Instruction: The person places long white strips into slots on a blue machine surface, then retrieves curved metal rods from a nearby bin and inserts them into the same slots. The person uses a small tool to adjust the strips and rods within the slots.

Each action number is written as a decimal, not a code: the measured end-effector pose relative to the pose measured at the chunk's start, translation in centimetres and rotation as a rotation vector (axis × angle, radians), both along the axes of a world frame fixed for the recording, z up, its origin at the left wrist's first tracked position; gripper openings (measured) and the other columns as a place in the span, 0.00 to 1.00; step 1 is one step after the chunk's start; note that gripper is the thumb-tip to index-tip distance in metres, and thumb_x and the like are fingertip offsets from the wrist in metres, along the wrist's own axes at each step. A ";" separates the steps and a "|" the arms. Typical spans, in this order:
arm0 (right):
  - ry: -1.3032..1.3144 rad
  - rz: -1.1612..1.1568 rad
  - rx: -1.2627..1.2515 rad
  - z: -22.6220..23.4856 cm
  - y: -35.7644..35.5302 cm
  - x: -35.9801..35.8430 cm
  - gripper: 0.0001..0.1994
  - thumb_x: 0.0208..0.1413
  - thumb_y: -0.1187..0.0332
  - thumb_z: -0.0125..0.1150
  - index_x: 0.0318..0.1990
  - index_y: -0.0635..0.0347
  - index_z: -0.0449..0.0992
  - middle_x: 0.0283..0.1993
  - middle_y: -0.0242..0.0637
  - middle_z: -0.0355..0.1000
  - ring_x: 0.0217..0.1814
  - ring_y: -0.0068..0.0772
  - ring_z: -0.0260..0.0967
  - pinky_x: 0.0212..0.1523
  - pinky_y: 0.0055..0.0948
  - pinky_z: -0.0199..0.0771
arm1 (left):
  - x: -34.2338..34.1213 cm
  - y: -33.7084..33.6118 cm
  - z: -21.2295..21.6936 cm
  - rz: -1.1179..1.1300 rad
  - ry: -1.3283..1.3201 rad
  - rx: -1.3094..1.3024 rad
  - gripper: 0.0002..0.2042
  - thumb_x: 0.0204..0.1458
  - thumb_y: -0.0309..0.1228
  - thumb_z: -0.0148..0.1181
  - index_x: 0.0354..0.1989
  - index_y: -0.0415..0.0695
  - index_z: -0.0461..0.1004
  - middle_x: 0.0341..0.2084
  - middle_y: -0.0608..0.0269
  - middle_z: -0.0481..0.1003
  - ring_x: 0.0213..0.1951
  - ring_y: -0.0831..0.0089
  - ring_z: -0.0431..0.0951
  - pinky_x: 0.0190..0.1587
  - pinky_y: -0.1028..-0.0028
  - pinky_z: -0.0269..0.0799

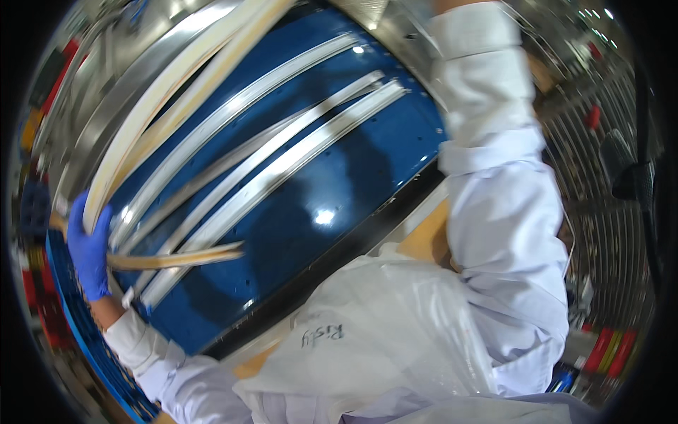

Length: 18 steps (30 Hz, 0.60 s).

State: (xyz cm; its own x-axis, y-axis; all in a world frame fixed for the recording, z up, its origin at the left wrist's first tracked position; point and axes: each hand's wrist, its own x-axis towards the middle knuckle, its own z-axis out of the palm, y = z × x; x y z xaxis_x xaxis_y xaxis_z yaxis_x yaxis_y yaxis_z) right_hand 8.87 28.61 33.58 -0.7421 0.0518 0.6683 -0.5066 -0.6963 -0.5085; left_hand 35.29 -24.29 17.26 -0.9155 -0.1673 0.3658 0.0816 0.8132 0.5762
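Note:
My left hand [88, 244], in a blue-violet glove, is closed around one end of a long cream-coloured strip [152, 99] at the left of the blue work surface. The strip runs up and away past the top edge, with a second, yellowish length beside it. A shorter tan-edged piece [180, 259] sticks out to the right from beside this hand; I cannot tell whether it is held too. My right arm [494, 162] in a white sleeve stretches far forward, and its hand lies beyond the top edge. Several silvery-white long profiles [282, 159] lie side by side across the blue surface.
The blue table top [339, 191] has small holes and a dark near edge. A wire rack [600, 169] stands at the right. Blue slatted material [78, 332] is at the lower left, with red bins [49, 304] beyond it. A white plastic apron [381, 325] covers my front.

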 end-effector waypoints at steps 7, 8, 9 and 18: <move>-0.560 -0.038 0.140 -27.7 -7.7 -5.9 0.24 0.58 0.54 0.60 0.52 0.62 0.62 0.39 0.41 0.69 0.34 0.36 0.68 0.41 0.47 0.74 | -4.6 -10.2 -17.1 -0.075 -0.100 -0.615 0.29 0.40 0.33 0.73 0.54 0.45 0.73 0.44 0.51 0.76 0.44 0.58 0.76 0.50 0.64 0.70; -0.778 -0.182 0.195 -32.5 -6.6 -6.4 0.28 0.56 0.56 0.62 0.57 0.61 0.60 0.41 0.39 0.69 0.39 0.37 0.68 0.42 0.48 0.72 | -6.0 -8.5 -19.7 -0.081 -0.284 -0.536 0.29 0.39 0.35 0.73 0.54 0.47 0.73 0.45 0.48 0.75 0.44 0.54 0.75 0.51 0.61 0.69; -0.951 -0.059 0.145 -36.0 -6.8 -5.4 0.28 0.55 0.51 0.63 0.56 0.59 0.63 0.51 0.40 0.65 0.50 0.39 0.66 0.52 0.49 0.71 | -5.3 -7.1 -21.8 -0.047 -0.477 -0.465 0.30 0.39 0.37 0.73 0.55 0.48 0.73 0.46 0.46 0.74 0.44 0.50 0.74 0.51 0.59 0.68; -0.883 -0.695 0.821 -45.2 -8.3 -2.0 0.30 0.50 0.58 0.64 0.60 0.54 0.63 0.51 0.52 0.64 0.53 0.46 0.63 0.51 0.47 0.69 | -2.1 -3.8 -26.9 0.070 -0.263 -0.577 0.21 0.49 0.37 0.65 0.50 0.43 0.71 0.43 0.47 0.74 0.45 0.47 0.73 0.48 0.57 0.69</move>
